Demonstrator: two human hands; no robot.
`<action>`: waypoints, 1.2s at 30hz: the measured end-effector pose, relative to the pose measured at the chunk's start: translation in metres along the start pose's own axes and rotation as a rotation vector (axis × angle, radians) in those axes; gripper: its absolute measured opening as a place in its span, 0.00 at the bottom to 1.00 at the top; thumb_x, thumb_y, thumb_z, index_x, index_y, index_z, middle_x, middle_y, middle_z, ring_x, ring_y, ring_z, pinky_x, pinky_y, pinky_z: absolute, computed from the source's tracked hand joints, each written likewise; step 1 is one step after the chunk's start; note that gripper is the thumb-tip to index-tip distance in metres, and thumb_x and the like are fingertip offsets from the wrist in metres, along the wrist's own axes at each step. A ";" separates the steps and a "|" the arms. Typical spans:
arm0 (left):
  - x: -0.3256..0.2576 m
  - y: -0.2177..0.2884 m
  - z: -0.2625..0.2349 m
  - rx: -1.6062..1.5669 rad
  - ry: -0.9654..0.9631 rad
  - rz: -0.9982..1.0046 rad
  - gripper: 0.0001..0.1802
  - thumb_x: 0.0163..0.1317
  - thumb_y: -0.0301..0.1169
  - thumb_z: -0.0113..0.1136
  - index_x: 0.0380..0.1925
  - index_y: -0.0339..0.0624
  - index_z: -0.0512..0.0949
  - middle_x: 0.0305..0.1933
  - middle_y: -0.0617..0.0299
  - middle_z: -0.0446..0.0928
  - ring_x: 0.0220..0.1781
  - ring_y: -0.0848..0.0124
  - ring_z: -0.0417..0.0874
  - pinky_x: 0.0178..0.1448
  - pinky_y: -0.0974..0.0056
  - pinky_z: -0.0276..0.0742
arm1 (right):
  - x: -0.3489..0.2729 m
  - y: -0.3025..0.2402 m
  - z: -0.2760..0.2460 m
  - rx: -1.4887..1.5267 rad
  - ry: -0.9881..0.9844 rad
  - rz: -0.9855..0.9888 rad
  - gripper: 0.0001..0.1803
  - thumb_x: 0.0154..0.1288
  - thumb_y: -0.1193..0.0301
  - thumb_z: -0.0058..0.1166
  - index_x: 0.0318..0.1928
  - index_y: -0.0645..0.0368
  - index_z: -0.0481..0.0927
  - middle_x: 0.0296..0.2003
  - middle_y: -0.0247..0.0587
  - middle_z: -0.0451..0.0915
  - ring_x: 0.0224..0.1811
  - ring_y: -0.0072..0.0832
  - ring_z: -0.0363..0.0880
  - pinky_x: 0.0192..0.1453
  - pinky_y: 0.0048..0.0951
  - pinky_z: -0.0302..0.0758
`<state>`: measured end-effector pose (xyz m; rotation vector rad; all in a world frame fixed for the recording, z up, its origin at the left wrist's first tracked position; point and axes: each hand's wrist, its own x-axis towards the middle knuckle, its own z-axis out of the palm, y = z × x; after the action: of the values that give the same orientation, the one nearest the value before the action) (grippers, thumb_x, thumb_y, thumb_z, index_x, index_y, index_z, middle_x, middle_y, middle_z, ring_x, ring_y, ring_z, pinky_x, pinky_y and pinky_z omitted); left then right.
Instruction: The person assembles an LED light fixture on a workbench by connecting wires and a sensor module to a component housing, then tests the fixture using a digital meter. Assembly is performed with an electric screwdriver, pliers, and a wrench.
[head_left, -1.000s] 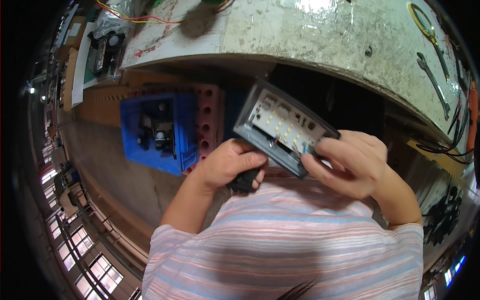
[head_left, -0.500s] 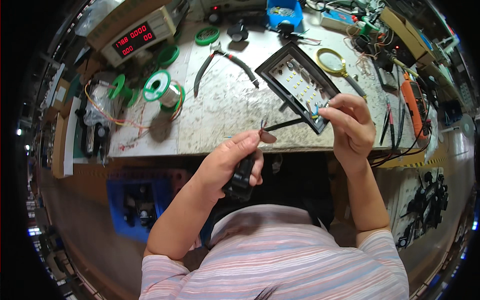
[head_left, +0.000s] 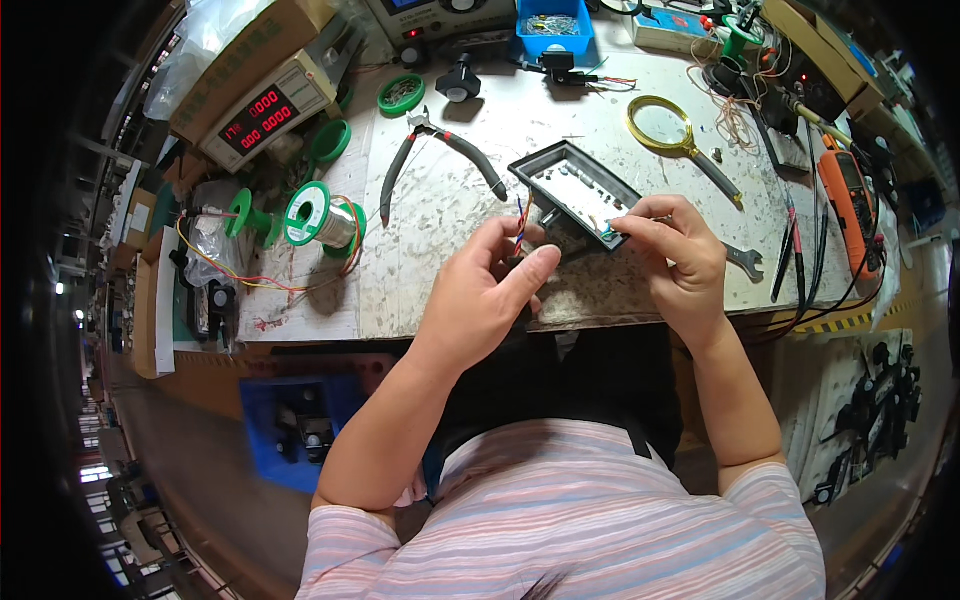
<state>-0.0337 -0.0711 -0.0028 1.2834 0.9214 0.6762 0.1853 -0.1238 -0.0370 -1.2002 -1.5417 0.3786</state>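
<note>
In front of me is a black rectangular lamp housing [head_left: 547, 160], tilted, with a white circuit board [head_left: 575, 190] inside it. My right hand [head_left: 688, 265] is closed at the housing's near right corner, thumb and forefinger pinched by some small coloured wires there; whether they grip wires or rim is hard to tell. Left of the housing, my left hand [head_left: 485, 290] curls round a black cable, from whose end thin coloured wires [head_left: 521, 222] stick up. The fingers hide most of that cable. Pliers [head_left: 440, 140] with dark handles lie spread beyond my left hand.
A magnifying glass [head_left: 688, 148] and an open-ended wrench [head_left: 745, 262] lie right of the housing. An orange multimeter [head_left: 848, 210] with leads is farther right. Solder wire on a spool [head_left: 325, 217] and a red-digit display unit [head_left: 262, 118] stand left. A blue bin [head_left: 553, 42] of small parts is behind.
The lamp housing has come lower and lies flatter. My left hand has risen closer to it, with the coloured wires now upright. The wrench has come into sight beside my right hand.
</note>
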 end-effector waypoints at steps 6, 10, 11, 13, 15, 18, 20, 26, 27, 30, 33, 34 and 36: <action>0.021 -0.003 -0.003 0.193 0.087 0.009 0.10 0.69 0.33 0.62 0.41 0.37 0.79 0.29 0.68 0.77 0.27 0.80 0.76 0.32 0.72 0.72 | -0.003 0.003 0.001 0.016 -0.038 -0.022 0.21 0.52 0.91 0.56 0.45 0.58 0.86 0.39 0.39 0.78 0.36 0.28 0.82 0.39 0.27 0.79; 0.024 -0.001 -0.003 0.234 0.091 -0.007 0.09 0.68 0.32 0.62 0.40 0.37 0.80 0.28 0.68 0.77 0.27 0.80 0.76 0.32 0.72 0.72 | -0.004 0.004 -0.001 -0.018 -0.120 -0.044 0.20 0.51 0.88 0.59 0.43 0.56 0.86 0.37 0.38 0.78 0.33 0.30 0.82 0.36 0.29 0.79; 0.026 -0.001 -0.003 0.244 0.087 -0.012 0.09 0.68 0.32 0.62 0.40 0.37 0.80 0.28 0.68 0.77 0.27 0.80 0.76 0.32 0.72 0.72 | -0.003 0.004 -0.003 -0.012 -0.112 -0.038 0.20 0.51 0.88 0.59 0.43 0.56 0.86 0.37 0.38 0.78 0.33 0.30 0.82 0.36 0.29 0.79; 0.026 0.000 -0.004 0.329 0.095 -0.029 0.08 0.67 0.30 0.62 0.41 0.37 0.80 0.28 0.67 0.79 0.27 0.80 0.77 0.32 0.71 0.73 | -0.002 0.003 -0.003 -0.080 -0.153 -0.071 0.17 0.52 0.84 0.61 0.42 0.53 0.87 0.36 0.37 0.78 0.31 0.33 0.81 0.34 0.32 0.78; 0.026 0.001 -0.002 0.381 0.090 -0.031 0.08 0.67 0.30 0.62 0.42 0.37 0.80 0.28 0.67 0.79 0.27 0.80 0.78 0.32 0.71 0.74 | -0.003 0.004 -0.002 -0.069 -0.161 -0.062 0.16 0.52 0.83 0.62 0.41 0.53 0.87 0.36 0.36 0.79 0.31 0.33 0.82 0.33 0.32 0.77; 0.027 -0.001 -0.002 0.431 0.091 -0.030 0.08 0.66 0.30 0.62 0.42 0.38 0.81 0.28 0.66 0.80 0.26 0.80 0.78 0.32 0.71 0.74 | -0.003 0.004 -0.002 -0.071 -0.187 -0.068 0.15 0.52 0.81 0.64 0.41 0.52 0.87 0.35 0.36 0.79 0.29 0.33 0.82 0.31 0.33 0.77; 0.027 0.000 -0.003 0.438 0.097 -0.030 0.08 0.66 0.30 0.63 0.42 0.38 0.81 0.28 0.66 0.81 0.26 0.80 0.78 0.32 0.71 0.74 | -0.003 0.004 -0.003 -0.078 -0.202 -0.078 0.15 0.52 0.80 0.65 0.41 0.52 0.87 0.35 0.36 0.79 0.28 0.33 0.82 0.30 0.32 0.77; 0.023 0.000 -0.010 0.373 0.049 -0.049 0.08 0.67 0.30 0.62 0.40 0.36 0.81 0.27 0.67 0.80 0.27 0.80 0.78 0.33 0.71 0.73 | -0.006 0.000 -0.004 -0.103 -0.251 -0.158 0.17 0.52 0.82 0.66 0.43 0.51 0.87 0.33 0.34 0.79 0.27 0.28 0.80 0.28 0.28 0.75; 0.021 0.000 -0.011 0.352 0.036 -0.063 0.08 0.67 0.30 0.62 0.40 0.36 0.81 0.27 0.67 0.80 0.27 0.81 0.77 0.33 0.71 0.73 | -0.007 -0.001 -0.003 -0.113 -0.257 -0.174 0.18 0.51 0.81 0.66 0.43 0.51 0.87 0.33 0.34 0.79 0.26 0.28 0.79 0.27 0.28 0.74; 0.015 0.001 -0.014 0.350 0.042 -0.077 0.09 0.68 0.31 0.62 0.41 0.36 0.81 0.27 0.68 0.79 0.27 0.81 0.76 0.33 0.72 0.72 | -0.008 -0.002 -0.001 -0.126 -0.253 -0.192 0.18 0.50 0.81 0.66 0.44 0.51 0.87 0.33 0.34 0.79 0.25 0.28 0.79 0.26 0.28 0.74; 0.005 0.004 -0.016 0.322 0.067 -0.080 0.11 0.68 0.31 0.62 0.44 0.36 0.81 0.28 0.69 0.78 0.28 0.81 0.75 0.34 0.73 0.72 | -0.009 -0.002 0.000 -0.166 -0.227 -0.218 0.18 0.50 0.78 0.67 0.44 0.50 0.87 0.35 0.33 0.79 0.24 0.27 0.79 0.26 0.28 0.74; 0.001 0.005 -0.018 0.277 0.062 -0.083 0.12 0.68 0.32 0.62 0.46 0.36 0.81 0.30 0.69 0.78 0.29 0.81 0.75 0.35 0.73 0.72 | -0.009 -0.002 0.001 -0.209 -0.206 -0.233 0.17 0.50 0.76 0.68 0.43 0.50 0.86 0.36 0.32 0.79 0.24 0.26 0.79 0.25 0.28 0.75; -0.010 0.010 -0.020 0.245 0.021 -0.090 0.14 0.69 0.32 0.61 0.49 0.35 0.80 0.31 0.69 0.77 0.31 0.81 0.75 0.38 0.73 0.73 | -0.008 -0.013 -0.003 -0.178 -0.202 -0.205 0.18 0.51 0.75 0.69 0.45 0.51 0.86 0.38 0.33 0.79 0.23 0.25 0.78 0.25 0.27 0.74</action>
<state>-0.0553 -0.0680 0.0080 1.4430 1.0988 0.5181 0.1809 -0.1372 -0.0298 -1.1519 -1.8875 0.2359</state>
